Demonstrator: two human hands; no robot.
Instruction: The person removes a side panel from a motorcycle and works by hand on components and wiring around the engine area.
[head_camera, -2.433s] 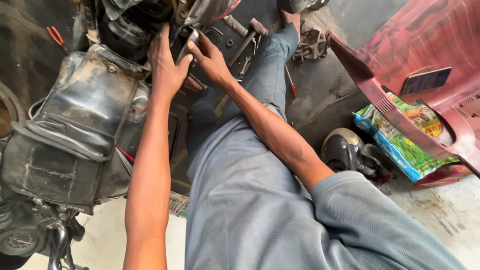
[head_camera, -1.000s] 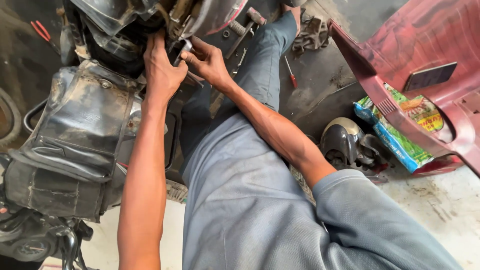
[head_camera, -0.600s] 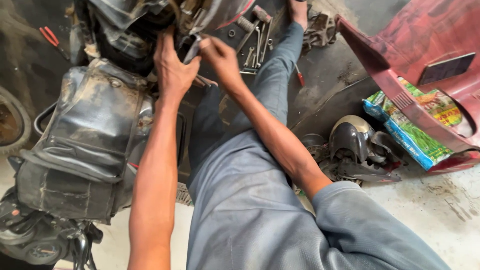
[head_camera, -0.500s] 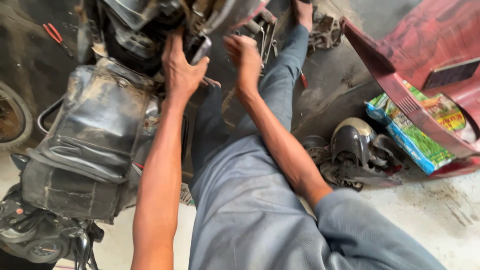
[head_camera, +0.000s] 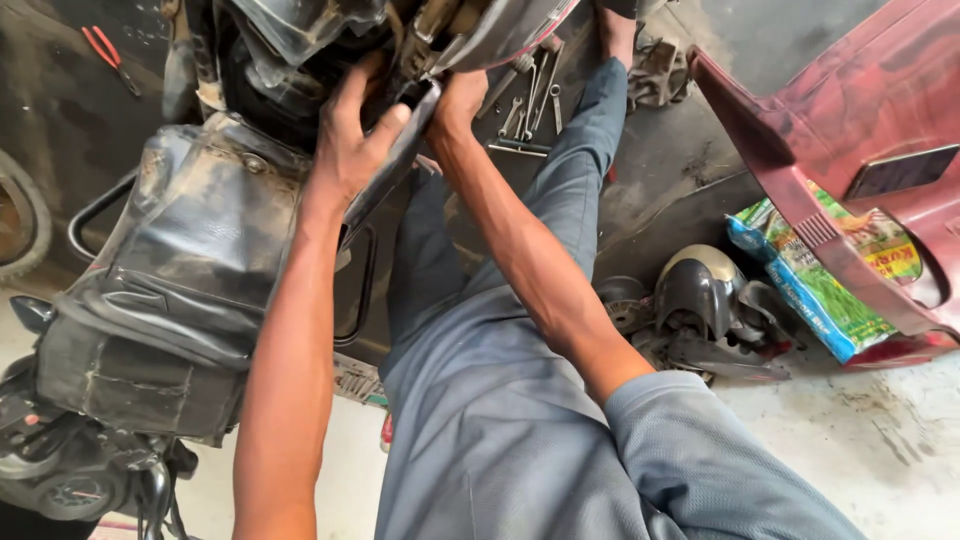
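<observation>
A stripped scooter stands in front of me, its dusty black under-seat box (head_camera: 190, 270) at the left and dark front bodywork (head_camera: 300, 40) at the top. My left hand (head_camera: 350, 140) grips a black plastic panel edge (head_camera: 395, 165) near the front of the scooter. My right hand (head_camera: 458, 100) reaches up beside it under a dark red curved cover (head_camera: 510, 30); its fingers are hidden inside, so what they hold is unclear. My grey trouser legs stretch out below both arms.
Several spanners (head_camera: 530, 95) lie on the dark floor beyond my knee. Red-handled pliers (head_camera: 108, 58) lie top left. A maroon body panel (head_camera: 860, 150) leans at the right over a green printed bag (head_camera: 820, 275). A grey headlamp housing (head_camera: 700, 295) sits nearby.
My view has shifted closer and lower on the scooter front. Both hands moved up to the bodywork; the right hand has gone further under the red cover.
</observation>
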